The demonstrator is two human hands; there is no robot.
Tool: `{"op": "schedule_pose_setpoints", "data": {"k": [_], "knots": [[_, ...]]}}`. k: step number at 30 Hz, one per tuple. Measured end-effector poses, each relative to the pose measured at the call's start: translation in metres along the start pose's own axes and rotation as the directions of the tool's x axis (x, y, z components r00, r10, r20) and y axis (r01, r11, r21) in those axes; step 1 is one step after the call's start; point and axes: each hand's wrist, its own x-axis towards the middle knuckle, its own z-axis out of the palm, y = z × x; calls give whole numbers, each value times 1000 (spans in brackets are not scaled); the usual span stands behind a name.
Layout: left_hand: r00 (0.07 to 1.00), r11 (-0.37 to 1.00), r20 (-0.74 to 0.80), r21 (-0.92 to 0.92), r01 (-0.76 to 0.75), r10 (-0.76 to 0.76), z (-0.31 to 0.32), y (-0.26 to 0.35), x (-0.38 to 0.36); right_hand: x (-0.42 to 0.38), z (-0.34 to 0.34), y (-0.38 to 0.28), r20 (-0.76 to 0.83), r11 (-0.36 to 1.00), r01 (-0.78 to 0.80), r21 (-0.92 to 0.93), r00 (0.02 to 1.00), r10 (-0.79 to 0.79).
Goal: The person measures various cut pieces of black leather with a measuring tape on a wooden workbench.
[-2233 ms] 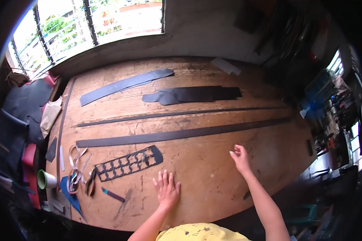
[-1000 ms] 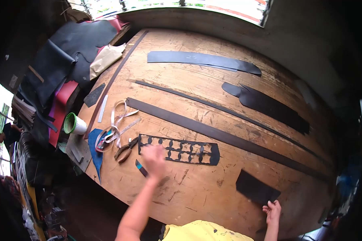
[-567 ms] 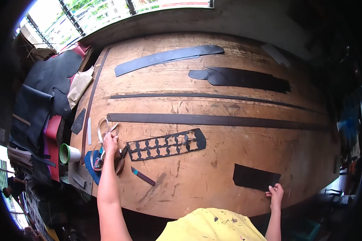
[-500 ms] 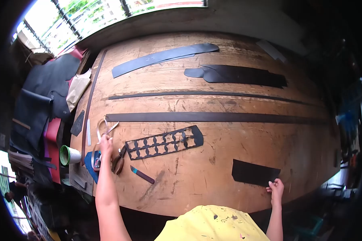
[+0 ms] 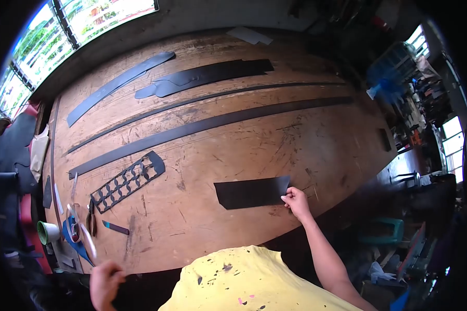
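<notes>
At the right end of a flat black leather piece (image 5: 251, 194), my right hand (image 5: 296, 202) is closed, thumb and fingers on its corner. The piece lies along the near part of the table. My left hand (image 5: 107, 282) is at the table's near left edge, blurred, its grip unclear. A pale curling strip (image 5: 88, 241) reaches down close to it from a small red-and-grey object (image 5: 74, 231) on a blue piece (image 5: 80, 248). Beside these lie dark-handled pliers (image 5: 91, 220) and a knife with a teal end (image 5: 115, 227).
A black cut-out lattice panel (image 5: 128, 183) lies left of centre. Behind it run a wide dark strip (image 5: 207, 127) and a thin one (image 5: 202, 102). Black leather pieces (image 5: 207, 78) and a long grey-black piece (image 5: 120, 85) lie farther back. A green-rimmed white cup (image 5: 47, 232) stands at left.
My view has swung right. My left hand has moved away from the pale strip by the pliers, back to the near table edge. My right hand stays on the leather piece's corner.
</notes>
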Motion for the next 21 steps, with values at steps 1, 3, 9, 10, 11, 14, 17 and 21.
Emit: {"op": "schedule_pose_setpoints", "data": {"k": [1,3,9,10,11,14,17,21], "knots": [[995,998,77,17,-68,67,24,27,1,2,-2,1,-4,996,60,-67,998,-61],[956,965,148,32,-260,253,82,68,14,3,-10,-5,-4,984,120,-129,993,-121],[838,862,214,-194,-468,502,235,175,63,1,-24,-26,-81,681,465,-566,790,-608],[810,841,234,-221,-494,538,256,184,74,3,-26,-23,-50,655,506,-561,769,-637],[811,844,240,-216,-492,534,274,193,82,6,-28,-14,2,615,548,-567,748,-664],[773,795,218,-293,-531,596,323,217,107,10,-30,3,40,599,589,-543,731,-682],[782,803,221,-306,-512,583,362,234,129,9,-31,5,34,602,594,-534,726,-687],[803,829,231,-274,-488,549,391,247,148,11,-30,9,24,608,598,-522,723,-690]]}}
